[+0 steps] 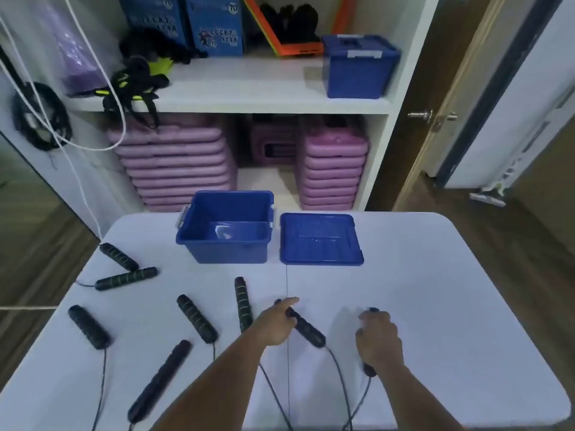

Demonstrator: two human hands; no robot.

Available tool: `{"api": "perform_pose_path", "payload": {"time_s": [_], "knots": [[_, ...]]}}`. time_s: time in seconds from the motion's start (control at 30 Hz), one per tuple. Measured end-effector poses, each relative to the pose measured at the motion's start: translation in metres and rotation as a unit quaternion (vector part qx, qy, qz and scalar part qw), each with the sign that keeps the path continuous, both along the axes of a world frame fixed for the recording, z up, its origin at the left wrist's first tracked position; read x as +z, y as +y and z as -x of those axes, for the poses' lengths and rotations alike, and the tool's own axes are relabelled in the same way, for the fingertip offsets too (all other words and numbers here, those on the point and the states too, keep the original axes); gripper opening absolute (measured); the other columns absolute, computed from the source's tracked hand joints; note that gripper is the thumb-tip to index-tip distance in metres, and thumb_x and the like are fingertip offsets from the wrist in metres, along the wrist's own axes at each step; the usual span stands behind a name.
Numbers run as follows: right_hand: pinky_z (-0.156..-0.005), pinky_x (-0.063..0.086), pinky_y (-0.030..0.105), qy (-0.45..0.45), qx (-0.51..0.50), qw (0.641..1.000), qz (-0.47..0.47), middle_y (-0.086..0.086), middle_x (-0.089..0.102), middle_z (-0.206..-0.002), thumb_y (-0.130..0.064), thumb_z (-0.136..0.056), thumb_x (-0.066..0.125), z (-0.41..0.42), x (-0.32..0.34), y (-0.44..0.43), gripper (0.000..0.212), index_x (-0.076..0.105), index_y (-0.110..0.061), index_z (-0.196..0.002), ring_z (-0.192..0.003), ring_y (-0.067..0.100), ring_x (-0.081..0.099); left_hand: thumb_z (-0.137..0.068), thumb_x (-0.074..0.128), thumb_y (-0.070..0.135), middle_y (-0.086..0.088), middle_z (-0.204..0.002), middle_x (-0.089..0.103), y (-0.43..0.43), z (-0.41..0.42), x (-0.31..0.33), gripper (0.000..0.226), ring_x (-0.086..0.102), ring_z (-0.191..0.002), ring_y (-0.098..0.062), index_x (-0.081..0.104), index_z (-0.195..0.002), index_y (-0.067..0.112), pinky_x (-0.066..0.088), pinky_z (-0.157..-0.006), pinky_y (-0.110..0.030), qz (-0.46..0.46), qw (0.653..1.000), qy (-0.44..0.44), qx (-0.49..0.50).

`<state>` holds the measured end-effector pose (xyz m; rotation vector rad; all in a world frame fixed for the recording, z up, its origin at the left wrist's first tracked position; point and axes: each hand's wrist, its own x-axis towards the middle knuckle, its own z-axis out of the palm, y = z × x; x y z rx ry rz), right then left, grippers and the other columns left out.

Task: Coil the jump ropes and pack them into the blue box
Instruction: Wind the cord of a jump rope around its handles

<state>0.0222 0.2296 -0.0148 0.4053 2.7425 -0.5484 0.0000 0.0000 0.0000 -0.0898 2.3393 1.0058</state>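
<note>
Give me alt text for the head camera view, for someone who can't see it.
Two bare hands each grip a black jump rope handle: left hand, right hand. Six more handles lie to the left on the white table; behind sit an empty blue box and its lid.

The right half of the white table [435,306] lies bare, so a hand can sweep there freely. The blue box [199,244] stands open at the far edge, its mouth unobstructed from above; its lid [320,241] lies flat just beside it on the right, blocking that patch. Between box and near edge the middle strip is open. The left half is cluttered: 6 loose black handles [196,318] lie scattered at angles, with thin cords [101,387] trailing off the near edge. Behind the box, a shelf unit [249,98] closes the far side.
</note>
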Motion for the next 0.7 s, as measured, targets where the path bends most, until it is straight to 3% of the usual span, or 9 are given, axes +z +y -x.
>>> {"api": "perform_pose_path", "payload": {"time_s": [0.07, 0.2, 0.33, 0.43, 0.53, 0.63, 0.7], "knots": [[-0.091, 0.051, 0.038, -0.020, -0.020, 1.000, -0.003, 0.006, 0.035, -0.139, -0.017, -0.096, 0.046, -0.001, -0.007, 0.009, 0.045, 0.045, -0.025, -0.140, -0.117, 0.027, 0.050, -0.105, 0.041, 0.024, -0.008, -0.151, 0.046, 0.010, 0.005, -0.010, 0.053, 0.058, -0.118, -0.026, 0.026, -0.155, 0.035, 0.045, -0.093, -0.027, 0.048, 0.998, -0.021, -0.026], [-0.071, 0.049, 0.037, -0.062, -0.078, 0.994, 0.051, 0.010, 0.044, -0.119, -0.021, -0.094, 0.053, -0.008, -0.022, 0.021, 0.052, 0.031, -0.020, -0.142, -0.098, 0.031, 0.059, -0.103, 0.041, 0.013, -0.006, -0.159, 0.033, 0.018, 0.006, -0.031, 0.059, 0.047, -0.135, -0.025, 0.025, -0.156, 0.033, 0.037, -0.112, -0.030, 0.127, 0.989, -0.022, -0.076], [-0.063, 0.047, 0.031, -0.108, -0.104, 0.984, 0.100, 0.009, 0.063, -0.106, -0.028, -0.092, 0.059, -0.010, -0.025, 0.028, 0.037, 0.041, -0.012, -0.120, -0.086, 0.026, 0.063, -0.096, 0.046, 0.007, -0.008, -0.146, 0.048, 0.021, 0.006, -0.031, 0.066, 0.057, -0.121, -0.027, 0.028, -0.151, 0.038, 0.046, -0.104, -0.040, 0.278, 0.945, 0.067, -0.162], [-0.059, 0.048, 0.029, -0.121, -0.100, 0.981, 0.117, 0.004, 0.065, -0.095, -0.031, -0.086, 0.065, -0.008, -0.025, 0.029, 0.033, 0.054, -0.011, -0.110, -0.078, 0.019, 0.063, -0.093, 0.050, 0.003, -0.006, -0.135, 0.057, 0.023, 0.004, -0.024, 0.063, 0.062, -0.111, -0.029, 0.034, -0.145, 0.034, 0.047, -0.098, -0.040, 0.314, 0.917, 0.135, -0.206], [-0.074, 0.055, 0.035, -0.099, -0.118, 0.969, 0.191, 0.004, 0.068, -0.091, -0.028, -0.085, 0.069, -0.005, -0.026, 0.027, 0.024, 0.060, -0.010, -0.098, -0.084, 0.022, 0.066, -0.094, 0.050, 0.008, -0.004, -0.128, 0.061, 0.024, 0.009, -0.019, 0.056, 0.061, -0.107, -0.027, 0.042, -0.140, 0.038, 0.047, -0.093, -0.036, 0.242, 0.942, 0.164, -0.164], [-0.083, 0.057, 0.038, -0.045, -0.191, 0.918, 0.345, 0.007, 0.070, -0.102, -0.023, -0.086, 0.074, 0.000, -0.019, 0.020, 0.021, 0.061, -0.016, -0.101, -0.092, 0.025, 0.069, -0.097, 0.055, 0.018, -0.001, -0.122, 0.066, 0.029, 0.014, -0.007, 0.036, 0.061, -0.100, -0.019, 0.058, -0.128, 0.036, 0.049, -0.091, -0.028, 0.071, 0.982, 0.167, -0.057], [-0.083, 0.058, 0.038, -0.013, -0.208, 0.888, 0.410, 0.010, 0.073, -0.101, -0.020, -0.088, 0.073, 0.005, -0.005, 0.012, 0.023, 0.064, -0.015, -0.108, -0.089, 0.026, 0.071, -0.096, 0.061, 0.020, 0.001, -0.119, 0.068, 0.032, 0.016, 0.007, 0.021, 0.064, -0.101, -0.015, 0.066, -0.113, 0.032, 0.050, -0.089, -0.025, -0.039, 0.985, 0.168, 0.011]]}}
